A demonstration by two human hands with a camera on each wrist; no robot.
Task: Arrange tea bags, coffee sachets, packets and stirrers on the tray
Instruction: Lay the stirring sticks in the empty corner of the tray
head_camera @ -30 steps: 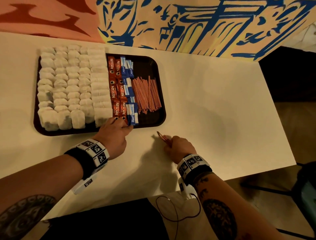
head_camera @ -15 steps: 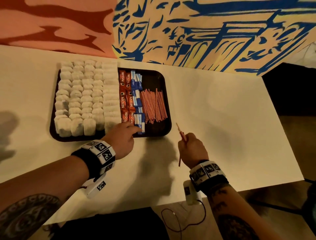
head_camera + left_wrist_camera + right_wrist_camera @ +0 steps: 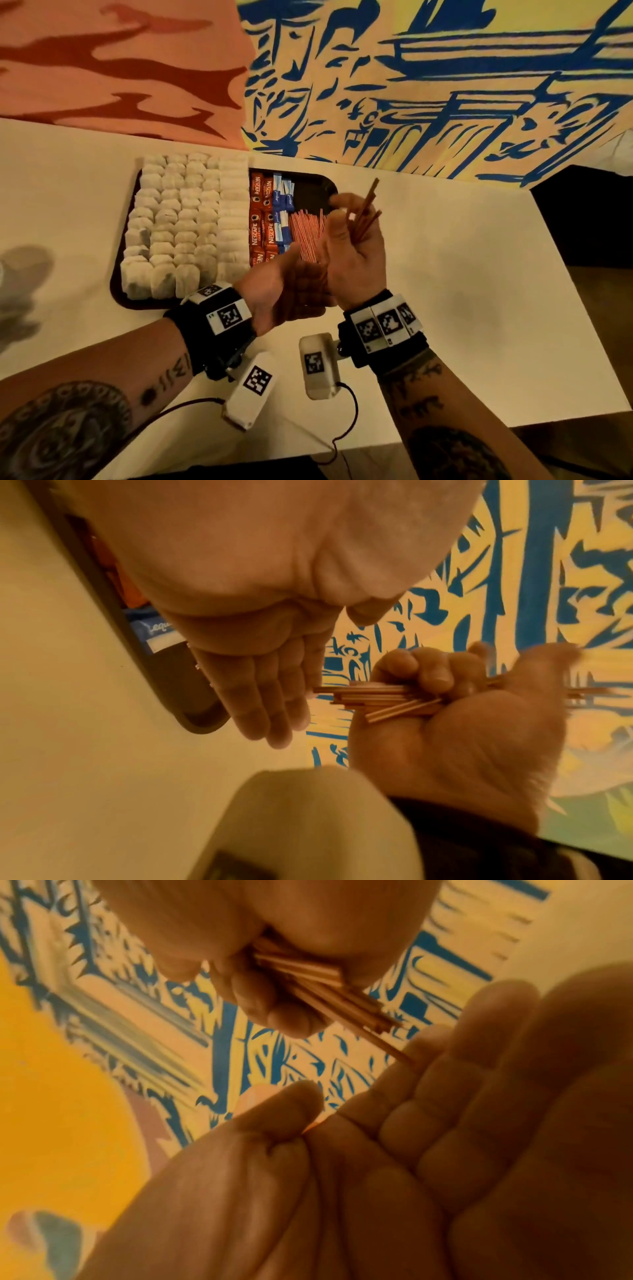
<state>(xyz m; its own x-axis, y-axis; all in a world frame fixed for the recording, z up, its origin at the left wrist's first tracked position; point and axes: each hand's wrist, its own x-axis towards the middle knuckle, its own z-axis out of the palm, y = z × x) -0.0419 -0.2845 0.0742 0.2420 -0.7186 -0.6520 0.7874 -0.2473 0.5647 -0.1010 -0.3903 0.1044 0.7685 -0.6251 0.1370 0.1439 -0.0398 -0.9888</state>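
A dark tray (image 3: pixel 317 183) holds rows of white tea bags (image 3: pixel 185 222), orange coffee sachets (image 3: pixel 262 222), blue packets (image 3: pixel 282 205) and a pile of copper stirrers (image 3: pixel 306 236). My right hand (image 3: pixel 346 214) is raised over the tray's right end. It grips a small bundle of stirrers (image 3: pixel 368 212) that points up and away. In the left wrist view the bundle (image 3: pixel 377 699) sticks out of the right fist (image 3: pixel 445 685) with uneven ends. My left hand (image 3: pixel 287 284) is flat with straight fingers (image 3: pixel 270 696), and its palm (image 3: pixel 428 1110) meets the stirrer ends (image 3: pixel 377 1020).
The white table (image 3: pixel 462 274) stretches to the right of the tray and ends at a front edge near my arms. A blue-and-yellow painted wall (image 3: pixel 411 85) stands right behind the tray. A dark area (image 3: pixel 589 219) lies past the table's right edge.
My right hand picked stirrers off the table and lifted them over the tray's right end. The left hand left the sachets and came flat against the stirrer ends.
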